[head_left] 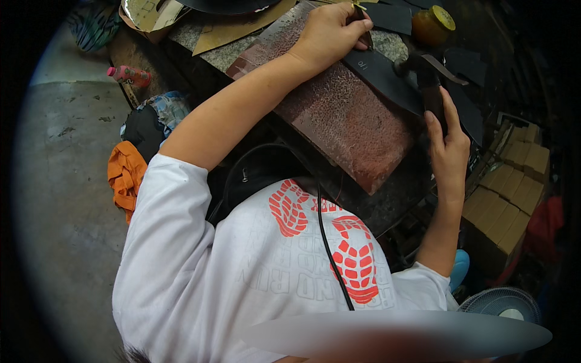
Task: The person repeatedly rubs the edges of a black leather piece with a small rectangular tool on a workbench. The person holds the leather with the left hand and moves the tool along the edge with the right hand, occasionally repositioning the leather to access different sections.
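Observation:
My left hand (336,33) is closed around a slim, dark punch-like tool (361,13), its lower tip at the edge of a black sheet (387,78) that looks like leather. Pale handwritten marks show on that sheet. It lies across a worn, pitted reddish-brown board (345,118). In my right hand (451,142) is a hammer (432,100), gripped by its dark handle. The hammer's head is raised beside the sheet's right end, away from the tool. Most of the punch-like tool is hidden by my left fingers, so its exact kind is unclear.
A jar with a yellow lid (433,25) stands beyond the board. Tan card pieces (239,29) lie at the far left. A pink-capped bottle (130,76) and an orange cloth (127,172) are at left. Stacked cardboard boxes (505,187) and a fan (505,302) are at right.

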Motion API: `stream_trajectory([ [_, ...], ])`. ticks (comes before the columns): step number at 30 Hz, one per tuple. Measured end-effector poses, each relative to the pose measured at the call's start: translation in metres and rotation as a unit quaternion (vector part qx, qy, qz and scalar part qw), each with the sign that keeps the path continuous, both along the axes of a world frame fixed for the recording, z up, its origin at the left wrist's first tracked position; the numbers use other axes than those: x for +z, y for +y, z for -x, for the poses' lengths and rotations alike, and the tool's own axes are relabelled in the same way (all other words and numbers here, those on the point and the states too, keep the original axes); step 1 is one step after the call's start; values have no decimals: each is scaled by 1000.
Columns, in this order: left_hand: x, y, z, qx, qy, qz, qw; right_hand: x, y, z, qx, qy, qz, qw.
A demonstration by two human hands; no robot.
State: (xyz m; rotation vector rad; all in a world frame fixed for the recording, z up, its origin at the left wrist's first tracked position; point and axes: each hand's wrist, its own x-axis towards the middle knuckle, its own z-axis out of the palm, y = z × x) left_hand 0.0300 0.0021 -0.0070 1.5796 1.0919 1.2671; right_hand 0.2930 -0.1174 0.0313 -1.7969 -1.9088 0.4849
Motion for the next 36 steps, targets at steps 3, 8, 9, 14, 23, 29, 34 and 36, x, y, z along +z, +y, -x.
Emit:
stream_trajectory([
  [3,4,-3,1,-11,-15,41,999,-2,-3,0,6,9,9,1000],
  [8,9,-7,2,-16,42,-7,999,43,1,20,47,20,-79,996],
  [9,9,-7,3,-20,60,-25,998,62,1,20,84,23,-111,990],
  [14,3,-3,-9,43,216,-325,920,103,-3,18,181,262,-251,914],
  [23,-9,-1,-11,37,207,-310,927,8,14,7,-56,251,20,966],
  [29,5,6,0,-49,189,-257,946,15,24,28,41,439,115,890],
  [34,16,5,9,-91,191,-252,944,9,-4,33,7,468,175,866],
  [36,17,7,10,-119,179,-257,942,11,-11,32,31,501,174,847],
])
